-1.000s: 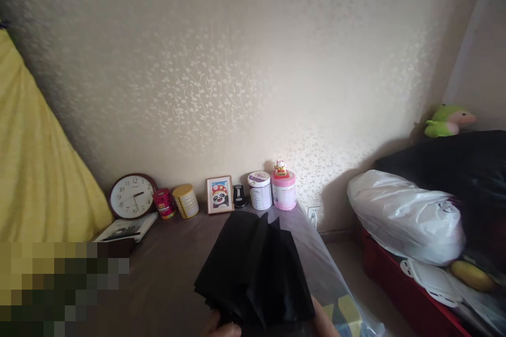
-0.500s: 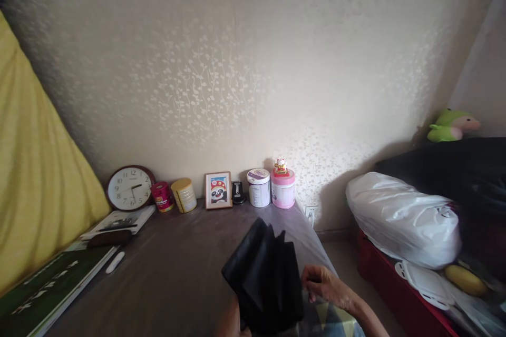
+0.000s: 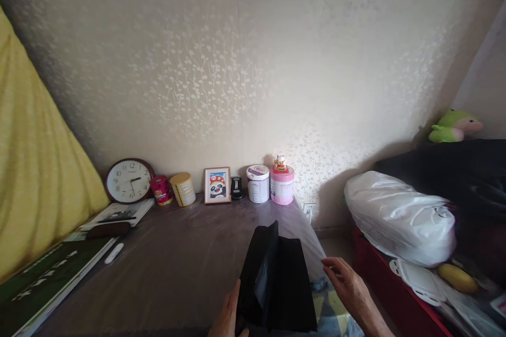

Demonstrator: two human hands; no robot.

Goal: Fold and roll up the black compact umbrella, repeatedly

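Observation:
A black folded fabric thing [image 3: 290, 284] with several creased panels stands upright over the near part of the table; its exact kind I cannot make out. My left hand [image 3: 228, 310] is closed on its lower left side, thumb at the bottom edge, and the other fingers are partly hidden behind it. To the right, my right hand [image 3: 348, 284] is held apart from the black fabric, fingers loosely bent with nothing visible in them. Below it lies a yellow and blue patterned cloth [image 3: 332, 308].
Along the wall stand a clock [image 3: 129, 181], a red tin [image 3: 161, 190], a yellow can [image 3: 183, 189], a framed panda picture [image 3: 217, 186], a white tub [image 3: 258, 184] and a pink tub [image 3: 282, 189]. A green book [image 3: 51, 279] lies left. A white bag [image 3: 399, 218] sits right, beyond the table edge.
The black fabric has turned and its pleats have spread into flatter, broader panels. My right hand has moved right, away from it, and its fingers have loosened.

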